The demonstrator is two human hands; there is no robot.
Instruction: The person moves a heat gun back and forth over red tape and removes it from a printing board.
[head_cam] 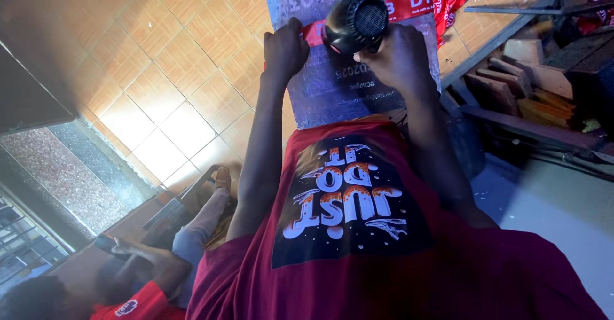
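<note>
Dryer (354, 21) gripped in right hand (400, 54), aimed at ribbon (409, 5) across board (332, 90). Left hand (284, 48), curled, pinning ribbon at board's left edge. Best kept taut, heat moving evenly.

what the view keeps back

the right hand (401, 56) wraps the dryer (355, 21), so its handle is hidden. the left hand (284, 48) covers part of the red strap (409, 5); whether its fingers pinch it cannot be told. the board (339, 83) runs off the top edge and under the shirt (358, 230). the seated person (147, 269) is cut off at the bottom.
</note>
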